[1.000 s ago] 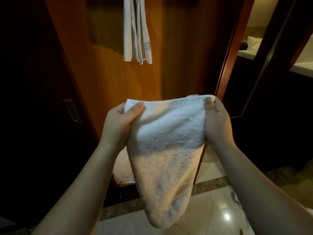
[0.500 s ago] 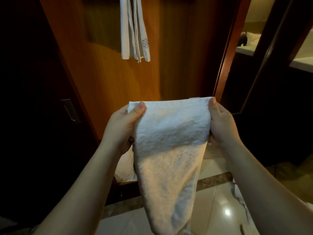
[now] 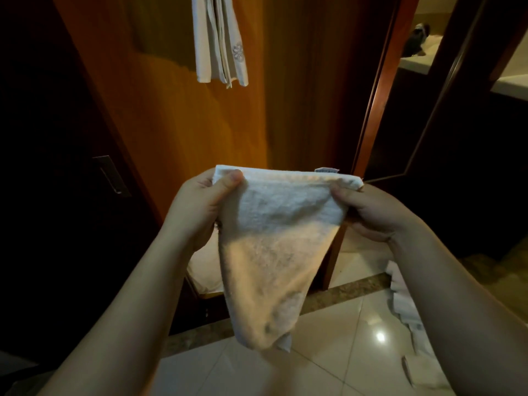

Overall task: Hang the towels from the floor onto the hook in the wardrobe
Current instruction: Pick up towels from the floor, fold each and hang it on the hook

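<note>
- Far left was a dark wardrobe door (image 3: 57,195) with a metal handle (image 3: 111,175).
- Your left hand (image 3: 200,207) had its grip clamped on the top left corner of the white towel (image 3: 274,241), thumb on the near face, fingers behind.
- The towel was held up in front of the orange wood wardrobe panel (image 3: 177,124), top edge stretched level between both hands, the rest hanging down to a point above the tiled floor (image 3: 328,352). A small tag stuck up from the top edge near the right corner.
- Above it, a folded white cloth (image 3: 218,41) with an embroidered mark hung against the panel; its top was out of frame.
- Your right hand (image 3: 377,212) had its grip pinched on the top right corner.
- Lower right, more white cloth (image 3: 408,310) lay on the floor, blurred.
</note>
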The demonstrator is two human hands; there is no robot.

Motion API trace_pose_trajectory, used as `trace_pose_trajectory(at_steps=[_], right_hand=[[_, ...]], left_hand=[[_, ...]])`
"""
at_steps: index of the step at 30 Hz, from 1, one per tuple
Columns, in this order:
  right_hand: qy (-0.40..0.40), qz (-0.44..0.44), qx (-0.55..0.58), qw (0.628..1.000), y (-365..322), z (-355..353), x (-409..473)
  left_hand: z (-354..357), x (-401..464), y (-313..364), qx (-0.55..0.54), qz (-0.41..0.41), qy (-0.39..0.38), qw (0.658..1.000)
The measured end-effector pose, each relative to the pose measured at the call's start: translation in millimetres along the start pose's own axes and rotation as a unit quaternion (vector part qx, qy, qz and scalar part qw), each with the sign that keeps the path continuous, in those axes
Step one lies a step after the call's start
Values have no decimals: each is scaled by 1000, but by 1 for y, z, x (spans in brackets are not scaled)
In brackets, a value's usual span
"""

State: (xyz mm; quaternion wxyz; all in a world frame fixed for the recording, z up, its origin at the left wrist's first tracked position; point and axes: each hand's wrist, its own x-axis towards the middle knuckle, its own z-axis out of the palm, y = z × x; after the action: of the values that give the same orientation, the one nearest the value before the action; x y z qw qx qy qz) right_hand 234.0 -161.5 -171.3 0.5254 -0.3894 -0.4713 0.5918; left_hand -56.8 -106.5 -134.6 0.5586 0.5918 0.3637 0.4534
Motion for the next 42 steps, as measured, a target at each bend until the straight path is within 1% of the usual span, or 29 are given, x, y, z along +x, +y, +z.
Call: trace_pose_trajectory(at_steps=[2, 4, 6, 9, 11, 13, 16, 18, 21, 24, 27, 30, 32, 34, 36, 38, 39, 40, 41, 42], right_hand=[[34, -8, -47, 998, 3, -1, 5], [94, -7, -77, 993, 10, 4, 11], [146, -8, -56, 988, 19, 13, 15], [204, 3, -18, 979, 33, 33, 14], [259, 25, -18, 965, 42, 48, 11], [316, 40, -32, 947, 50, 63, 7], [354, 27, -39, 934, 61, 88, -1], [356, 19, -53, 933, 67, 103, -5], [325, -4, -81, 942, 74, 121, -9], [281, -22, -100, 954, 75, 133, -14], [256, -32, -119, 959, 71, 139, -18], [230, -36, -109, 966, 64, 141, -20], [214, -46, -110, 969, 60, 140, -21], [194, -57, -106, 974, 59, 138, -21], [164, -67, -103, 979, 57, 136, -20], [134, -61, -117, 982, 52, 133, -19], [119, -61, -127, 983, 53, 128, -17], [113, -56, -128, 984, 50, 125, -17], [108, -60, -139, 983, 50, 122, -15], [105, -60, -140, 983, 48, 120, -16]], left_hand=[[-2, 3, -2, 5, 4, 8, 1000], [-4, 6, -7, 10, -1, 14, 1000], [-5, 9, -15, 10, -7, 30, 999], [0, 9, -29, 12, -17, 63, 998], [5, 5, -41, 16, -23, 100, 995], [16, -3, -55, 29, -21, 153, 988], [41, -20, -69, 39, -19, 221, 974], [56, -30, -72, 21, -18, 248, 968], [69, -40, -70, 6, -17, 256, 966], [76, -45, -63, 21, 2, 234, 972], [81, -50, -57, 30, 14, 209, 977], [78, -52, -52, 27, 32, 186, 982], [76, -54, -48, 6, 32, 145, 989], [86, -55, -47, -16, 9, 99, 995], [92, -55, -48, -51, -15, 102, 993], [87, -53, -42, -88, -39, 23, 995], [81, -52, -40, -86, -39, -25, 995], [76, -52, -35, -104, -28, -56, 993], [70, -53, -29, -106, -15, -77, 991], [68, -54, -22, -98, -15, -81, 992]])
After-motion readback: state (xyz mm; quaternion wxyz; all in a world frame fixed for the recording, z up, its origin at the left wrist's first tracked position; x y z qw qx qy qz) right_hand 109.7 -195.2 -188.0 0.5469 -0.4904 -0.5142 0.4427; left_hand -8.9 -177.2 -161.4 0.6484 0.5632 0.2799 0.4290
